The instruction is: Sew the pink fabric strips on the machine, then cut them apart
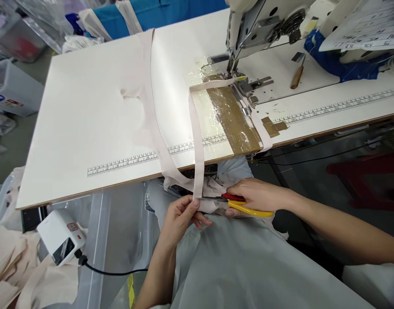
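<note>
My left hand (183, 216) pinches the lower end of a pale pink fabric strip (197, 150) just below the table's front edge. From there the strip runs up over the tabletop and bends right toward the sewing machine's needle area (233, 71). My right hand (251, 195) grips a pair of scissors (248, 209) with red and yellow handles. Their blades point left and meet the strip beside my left fingertips. A wider pale piece of fabric (148, 86) lies across the table, its tail dropping over the edge near my left hand. More pale fabric is bunched on my lap.
The white sewing table (97, 107) has a printed ruler along its front. A wooden-handled awl (298, 77) lies right of the sewing machine (257, 25). At lower left, a white power bank (61, 236) with a black cable rests over a clear bin (100, 249). A red stool (367, 180) stands at right.
</note>
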`<state>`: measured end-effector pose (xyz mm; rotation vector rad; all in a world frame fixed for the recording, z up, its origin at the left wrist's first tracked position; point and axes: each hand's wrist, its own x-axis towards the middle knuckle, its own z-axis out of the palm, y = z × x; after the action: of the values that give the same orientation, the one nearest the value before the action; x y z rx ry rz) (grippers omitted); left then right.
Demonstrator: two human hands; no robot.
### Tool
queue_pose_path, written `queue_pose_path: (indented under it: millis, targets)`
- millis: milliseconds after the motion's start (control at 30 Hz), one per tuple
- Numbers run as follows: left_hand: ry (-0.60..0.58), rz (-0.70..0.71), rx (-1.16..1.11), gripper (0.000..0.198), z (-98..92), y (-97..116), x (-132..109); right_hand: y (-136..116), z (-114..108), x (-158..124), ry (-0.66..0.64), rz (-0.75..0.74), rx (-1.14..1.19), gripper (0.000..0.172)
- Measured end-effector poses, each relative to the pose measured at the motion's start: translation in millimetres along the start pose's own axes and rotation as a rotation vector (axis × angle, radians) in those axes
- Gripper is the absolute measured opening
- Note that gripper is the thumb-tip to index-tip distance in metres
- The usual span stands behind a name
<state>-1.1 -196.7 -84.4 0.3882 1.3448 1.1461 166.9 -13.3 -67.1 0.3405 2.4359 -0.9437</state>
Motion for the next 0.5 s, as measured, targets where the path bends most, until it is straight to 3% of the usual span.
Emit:
queue_pose_path:
  millis: [300, 500]
  targets:
    - [-0.002, 0.014, -0.002, 0.041, -2.9, -3.6, -1.7, 1.4, 9.1, 1.2, 0.049, -0.006, 0.022, 0.044]
    - [-0.011, 0.003, -0.007, 0.044, -0.5, -3.2, -1.3, -5.1, 6.9, 0.7, 0.094, -0.011, -0.114, 0.026]
